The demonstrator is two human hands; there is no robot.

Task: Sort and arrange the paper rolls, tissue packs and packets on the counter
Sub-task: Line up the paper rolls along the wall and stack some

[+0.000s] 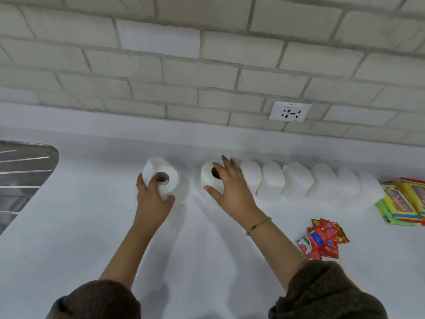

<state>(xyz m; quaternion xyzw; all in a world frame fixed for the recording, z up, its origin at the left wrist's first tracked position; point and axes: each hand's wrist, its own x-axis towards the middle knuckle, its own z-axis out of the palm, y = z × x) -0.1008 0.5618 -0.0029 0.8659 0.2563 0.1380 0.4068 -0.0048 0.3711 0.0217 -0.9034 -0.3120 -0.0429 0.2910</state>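
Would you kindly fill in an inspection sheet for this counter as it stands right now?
Surface: white counter, bare at the front.
Job's things: two paper rolls upright, cores showing; left roll, right roll at the end of a row of rolls along the back; red packets piled loosely at right; tissue packs stacked at the far right.
Clutter: nothing seen.
Hands: left hand grips the left roll; right hand grips the right roll.
Cables: nothing seen.
Surroundings: brick wall with a wall socket; metal drainboard at left.
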